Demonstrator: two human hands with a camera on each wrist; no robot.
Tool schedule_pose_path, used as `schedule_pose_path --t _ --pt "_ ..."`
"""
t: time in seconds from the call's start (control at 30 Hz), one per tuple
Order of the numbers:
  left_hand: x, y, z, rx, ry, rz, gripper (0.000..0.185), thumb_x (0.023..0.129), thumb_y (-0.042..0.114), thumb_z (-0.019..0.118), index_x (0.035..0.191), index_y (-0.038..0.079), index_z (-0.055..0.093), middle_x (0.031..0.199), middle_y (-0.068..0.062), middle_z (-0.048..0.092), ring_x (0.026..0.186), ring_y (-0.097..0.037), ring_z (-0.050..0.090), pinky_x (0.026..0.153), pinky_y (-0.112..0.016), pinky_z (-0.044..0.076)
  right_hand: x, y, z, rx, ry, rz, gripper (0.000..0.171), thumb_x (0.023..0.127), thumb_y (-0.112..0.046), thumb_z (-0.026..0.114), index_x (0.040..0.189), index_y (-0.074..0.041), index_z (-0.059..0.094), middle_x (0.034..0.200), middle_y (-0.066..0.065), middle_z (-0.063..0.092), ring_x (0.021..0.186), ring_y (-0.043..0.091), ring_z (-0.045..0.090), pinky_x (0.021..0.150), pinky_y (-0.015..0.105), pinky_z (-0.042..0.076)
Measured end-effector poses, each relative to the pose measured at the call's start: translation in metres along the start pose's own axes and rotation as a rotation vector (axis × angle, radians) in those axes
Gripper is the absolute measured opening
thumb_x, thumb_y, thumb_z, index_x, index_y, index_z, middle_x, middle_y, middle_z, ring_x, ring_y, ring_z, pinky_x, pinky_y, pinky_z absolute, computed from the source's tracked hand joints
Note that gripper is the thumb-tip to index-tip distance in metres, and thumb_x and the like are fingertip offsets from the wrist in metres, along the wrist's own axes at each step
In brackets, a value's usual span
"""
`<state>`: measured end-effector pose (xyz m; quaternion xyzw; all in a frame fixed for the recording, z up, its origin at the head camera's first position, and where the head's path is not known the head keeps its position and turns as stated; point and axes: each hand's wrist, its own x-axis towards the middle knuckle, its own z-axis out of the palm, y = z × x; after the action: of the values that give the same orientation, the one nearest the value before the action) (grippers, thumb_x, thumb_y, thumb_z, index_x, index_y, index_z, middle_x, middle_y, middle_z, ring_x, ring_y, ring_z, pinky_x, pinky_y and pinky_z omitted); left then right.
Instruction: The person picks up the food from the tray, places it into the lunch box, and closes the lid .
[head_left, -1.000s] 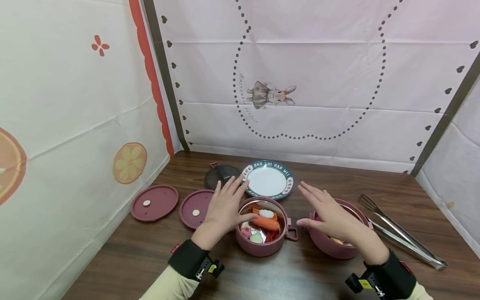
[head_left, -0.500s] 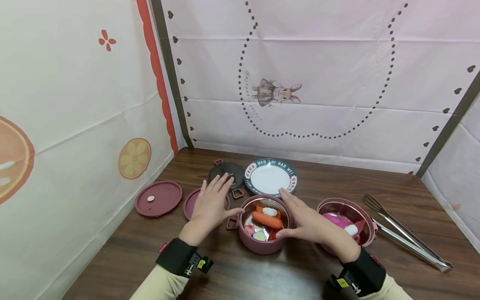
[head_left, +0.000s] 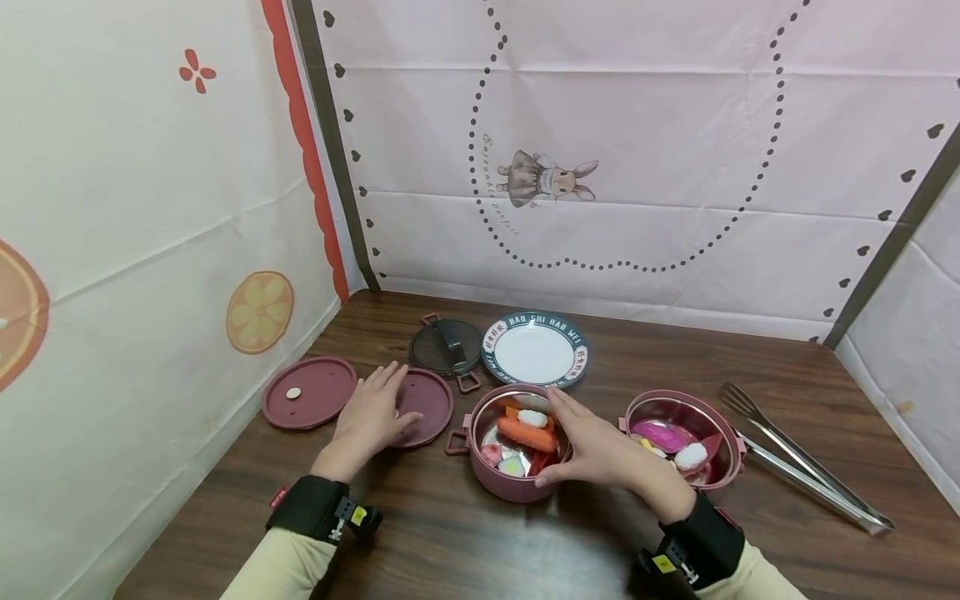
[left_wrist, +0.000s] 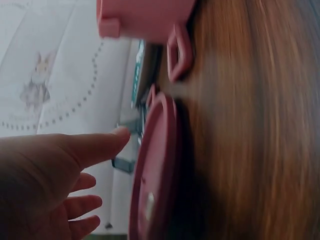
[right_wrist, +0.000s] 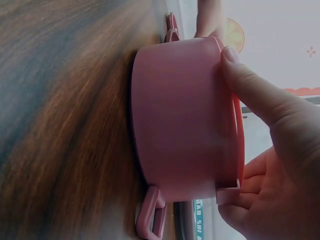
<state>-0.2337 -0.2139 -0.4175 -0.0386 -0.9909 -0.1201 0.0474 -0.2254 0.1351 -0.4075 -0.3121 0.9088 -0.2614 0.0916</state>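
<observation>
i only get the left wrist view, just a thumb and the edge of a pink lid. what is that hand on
Observer: In the head view the left hand lies flat, fingers straight, on the nearer pink lid.
Operator: and the other hand
Observer: The right hand grips the rim of the pink pot, thumb on its outer wall in the right wrist view.
Operator: anything in that pot
Observer: Yes, an orange carrot piece and other small food pieces.
Operator: more lids around
Observer: A second pink lid lies left of the first, and a dark lid behind it beside the plate.
</observation>
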Motion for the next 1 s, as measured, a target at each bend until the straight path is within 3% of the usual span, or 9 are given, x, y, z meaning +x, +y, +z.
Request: schedule_pose_path --t 0.2,0.37,0.47,0.6,0.73,0.83,1.0 --pt "-0.002 -0.020 0.009 -0.077 -0.056 -0.018 0.110 0.077 0.059 0.077 0.155 0.000 0.028 0.161 -0.031 0.020 0.149 -0.049 0.018 0.121 -0.064 0.017 0.000 -0.002 -0.002 0.004 -0.016 0.022 0.121 0.074 -0.058 0.081 0.160 -0.006 0.014 0.168 0.016 0.013 0.151 0.038 0.025 0.117 0.057 0.033" --pt "-0.006 -0.022 0.018 -0.094 -0.122 -0.055 0.137 0.063 0.071 0.080 0.159 0.001 0.014 0.162 -0.036 0.002 0.150 -0.054 0.003 0.121 -0.065 0.013 0.000 -0.001 -0.002 0.006 -0.017 0.021 0.121 0.074 -0.058 0.081 0.160 -0.006 0.014 0.168 0.016 0.013 0.152 0.036 0.023 0.118 0.056 0.032" --pt "-0.005 -0.021 0.020 -0.082 -0.126 -0.077 0.144 0.058 0.074 0.081 0.159 0.001 0.009 0.161 -0.037 -0.001 0.150 -0.054 0.000 0.121 -0.065 0.012 -0.001 -0.001 0.000 0.012 -0.017 0.023 0.121 0.074 -0.059 0.080 0.160 -0.007 0.014 0.168 0.016 0.012 0.153 0.035 0.022 0.118 0.056 0.031" --pt "-0.004 -0.020 0.022 -0.068 -0.112 -0.088 0.146 0.058 0.075 0.081 0.159 0.001 0.006 0.160 -0.039 0.001 0.149 -0.055 0.004 0.121 -0.064 0.014 -0.001 -0.001 0.002 0.017 -0.016 0.029 0.120 0.074 -0.060 0.080 0.160 -0.008 0.015 0.168 0.016 0.012 0.153 0.034 0.022 0.118 0.056 0.032" --pt "-0.002 -0.018 0.024 -0.068 -0.113 -0.117 0.145 0.059 0.073 0.081 0.159 0.000 0.006 0.159 -0.039 0.007 0.147 -0.056 0.012 0.117 -0.065 0.025 -0.001 0.000 0.003 0.013 -0.017 0.023 0.119 0.074 -0.060 0.079 0.160 -0.008 0.015 0.168 0.016 0.013 0.153 0.034 0.023 0.118 0.056 0.032" --pt "-0.002 -0.019 0.025 -0.093 -0.111 -0.125 0.142 0.061 0.071 0.082 0.159 0.001 0.006 0.157 -0.039 0.013 0.145 -0.058 0.016 0.111 -0.068 0.033 -0.001 0.001 0.003 0.015 -0.016 0.030 0.119 0.074 -0.061 0.079 0.161 -0.010 0.015 0.168 0.014 0.012 0.152 0.034 0.023 0.118 0.056 0.033" --pt "-0.004 -0.021 0.023 -0.154 -0.107 -0.109 0.140 0.065 0.068 0.082 0.158 -0.001 0.003 0.154 -0.040 0.018 0.141 -0.060 0.018 0.106 -0.071 0.035 -0.002 0.001 0.002 0.023 -0.016 0.041 0.119 0.074 -0.062 0.078 0.161 -0.012 0.014 0.168 0.013 0.012 0.153 0.034 0.023 0.117 0.057 0.033"
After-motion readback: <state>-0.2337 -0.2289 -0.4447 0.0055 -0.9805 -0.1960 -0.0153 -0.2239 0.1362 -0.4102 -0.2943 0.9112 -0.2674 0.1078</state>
